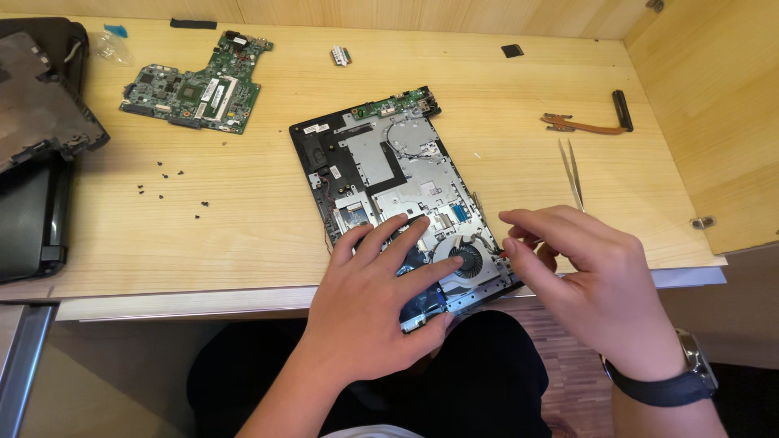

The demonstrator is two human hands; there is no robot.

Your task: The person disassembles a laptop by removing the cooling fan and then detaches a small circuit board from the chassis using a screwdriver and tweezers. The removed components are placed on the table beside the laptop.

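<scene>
An opened black laptop base (pixel 381 154) lies at an angle on the wooden desk, its near corner over the desk's front edge. My left hand (pixel 369 300) rests flat on its near end with fingers spread, thumb beside the round cooling fan (pixel 469 261). My right hand (pixel 584 268) hovers just right of the fan. Its thumb and fingers pinch a small red-tipped tool (pixel 506 252), mostly hidden by the fingers.
A green motherboard (pixel 195 89) lies at the back left, with several loose black screws (pixel 166 182) in front of it. Black laptop covers (pixel 36 105) fill the left edge. Metal tweezers (pixel 572 170) and a copper heat pipe (pixel 584 124) lie at the right, near a wooden side wall (pixel 714 105).
</scene>
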